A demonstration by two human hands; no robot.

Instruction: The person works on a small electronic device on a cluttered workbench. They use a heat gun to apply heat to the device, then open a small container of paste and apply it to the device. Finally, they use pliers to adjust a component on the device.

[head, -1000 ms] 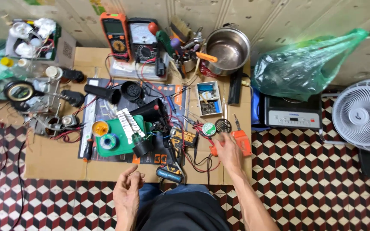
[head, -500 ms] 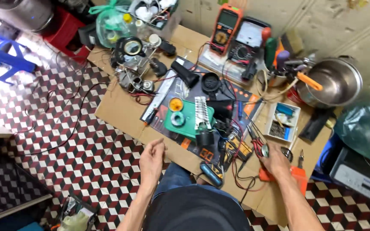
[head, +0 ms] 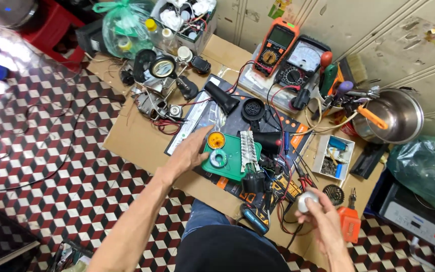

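Just past the left hand (head: 190, 151), its fingers stretched flat and loosely spread with nothing in their hold, sits the green soldering stand (head: 232, 160). The fingertips (head: 203, 135) come right up to its near edge, and whether they press on it I cannot tell. Beyond those fingertips an orange round tin (head: 216, 139) rests at the stand's corner, and a grey solder coil (head: 219, 159) lies on the green just to the thumb's side.

Over to the right hand (head: 323, 221): fingers curled, thumb and forefinger pinched around a small white round part (head: 305, 201), held up off the cardboard sheet (head: 137, 141). Just beside the knuckles, an orange-handled tool (head: 349, 221) lies on the cardboard, and a dark round grille (head: 333, 194) sits close above the fingertips. Below the palm, towards the person's lap, a blue-handled screwdriver (head: 254, 220) lies among red and black wires.

Farther from both hands, well beyond the left fingertips, an orange multimeter (head: 274, 48) and a black analogue meter (head: 300, 63) stand side by side near the wall. Out past the right fingers, a small white parts tray (head: 334, 157) sits on the cardboard, and beyond it a steel pot (head: 396, 116) with an orange-handled tool leaning in it. Teal plastic bag (head: 424, 168) off to that side.
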